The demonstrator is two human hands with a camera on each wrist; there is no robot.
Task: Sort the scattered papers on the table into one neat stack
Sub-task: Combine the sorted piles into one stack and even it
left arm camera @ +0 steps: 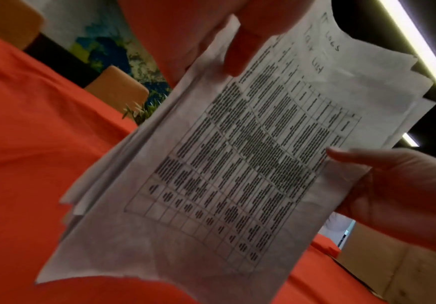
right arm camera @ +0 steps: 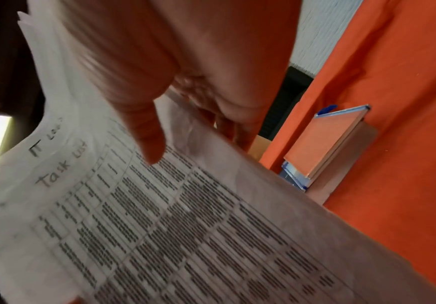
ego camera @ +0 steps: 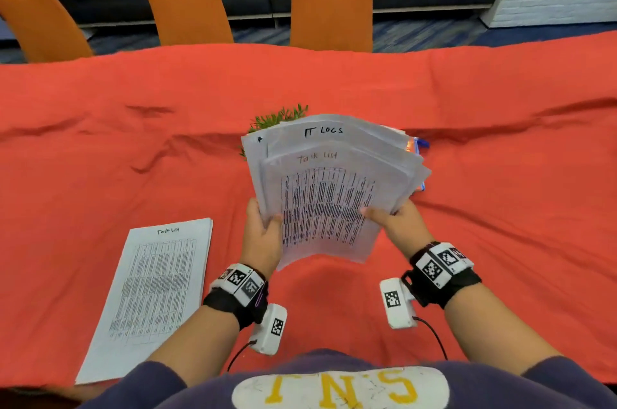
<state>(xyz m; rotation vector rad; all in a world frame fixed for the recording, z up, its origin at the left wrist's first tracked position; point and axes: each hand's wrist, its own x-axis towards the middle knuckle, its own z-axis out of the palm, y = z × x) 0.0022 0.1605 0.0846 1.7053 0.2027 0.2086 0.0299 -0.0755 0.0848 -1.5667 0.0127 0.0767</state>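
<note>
I hold a fanned bundle of white papers (ego camera: 329,194) up above the red table (ego camera: 100,148). The front sheet is a printed table headed "Task List"; behind it a sheet reads "IT LOGS". My left hand (ego camera: 263,228) grips the bundle's left edge, thumb on the front. My right hand (ego camera: 390,218) pinches the right edge, thumb (right arm camera: 146,142) on the front sheet and fingers behind. The bundle (left arm camera: 237,160) fills the left wrist view. A thin flat stack of "Task List" sheets (ego camera: 150,295) lies on the cloth at the near left.
A green plant sprig (ego camera: 277,118) sticks out behind the held papers. A clear zip folder with blue edging (right arm camera: 325,142) lies on the cloth to the right, behind the bundle. Three orange chairs (ego camera: 330,7) stand along the far table edge. The cloth is wrinkled mid-table.
</note>
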